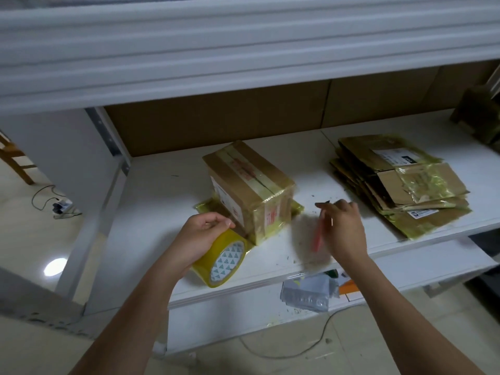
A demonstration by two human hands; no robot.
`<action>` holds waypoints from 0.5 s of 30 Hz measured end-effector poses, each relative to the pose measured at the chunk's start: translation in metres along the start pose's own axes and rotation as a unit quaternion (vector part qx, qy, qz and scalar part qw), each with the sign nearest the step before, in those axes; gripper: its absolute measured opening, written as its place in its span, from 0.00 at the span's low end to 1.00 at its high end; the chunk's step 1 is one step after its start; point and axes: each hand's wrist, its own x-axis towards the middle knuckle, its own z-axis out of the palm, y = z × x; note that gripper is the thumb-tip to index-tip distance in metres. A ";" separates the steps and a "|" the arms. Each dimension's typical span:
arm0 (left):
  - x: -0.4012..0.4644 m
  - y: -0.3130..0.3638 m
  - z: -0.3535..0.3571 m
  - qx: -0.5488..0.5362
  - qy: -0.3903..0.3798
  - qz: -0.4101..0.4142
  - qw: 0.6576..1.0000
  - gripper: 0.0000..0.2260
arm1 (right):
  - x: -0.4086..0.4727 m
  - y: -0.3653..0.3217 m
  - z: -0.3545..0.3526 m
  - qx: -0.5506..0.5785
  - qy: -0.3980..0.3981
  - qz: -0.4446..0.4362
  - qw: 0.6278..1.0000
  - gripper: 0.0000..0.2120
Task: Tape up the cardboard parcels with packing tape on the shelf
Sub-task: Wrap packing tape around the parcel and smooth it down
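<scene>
While both bare forearms reach up from the bottom edge toward the white shelf board (167, 185), the left hand (198, 239) comes in from about 7 o'clock with its wrist bent and its fingers curled over the top of a yellow-tinted roll of clear packing tape (220, 262) that has a white core printed with green triangles. The roll stands on edge on the shelf, its open side facing 5 o'clock, just under the palm, with the thumb across its upper rim. Touching the roll at its 1 o'clock side sits a brown rectangular cardboard parcel (250, 188), wrapped in glossy yellowish tape and bearing white labels with red print; a strip of tape runs from the roll toward the parcel's near corner. At 3 o'clock from the parcel, clear of it, the right hand (342, 228) hovers over the shelf, knuckles up, fingers bunched around a thin red-orange tool (317, 238) that is too blurred to identify; its tip points toward 11 o'clock. Farther toward 3 o'clock lies a stack of flattened brown cardboard boxes (400, 185) with crumpled yellowish tape and white labels. Below the shelf edge, at 6 o'clock, a grey plastic mailer bag (308, 292) rests on the lower level.
</scene>
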 end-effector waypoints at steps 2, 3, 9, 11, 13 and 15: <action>0.000 0.001 -0.001 0.001 0.003 -0.001 1.000 0.07 | 0.000 0.015 0.005 -0.138 -0.132 0.015 0.981 0.25; 0.000 0.001 -0.001 0.002 0.004 0.000 1.000 0.07 | -0.001 0.020 0.006 -0.196 -0.173 -0.007 0.965 0.24; -0.001 0.004 0.000 0.009 0.008 -0.006 1.000 0.07 | -0.004 0.025 0.005 -0.279 -0.142 -0.111 0.943 0.10; -0.003 0.005 0.000 0.010 0.010 -0.006 1.000 0.06 | -0.008 0.027 0.003 -0.199 -0.100 -0.098 0.970 0.11; -0.004 0.005 0.000 0.006 0.010 -0.006 1.000 0.06 | -0.010 0.018 -0.007 -0.059 -0.024 -0.066 0.996 0.11; -0.005 0.007 0.000 -0.006 0.012 -0.009 1.000 0.05 | -0.008 -0.002 -0.020 0.090 0.044 -0.024 0.995 0.07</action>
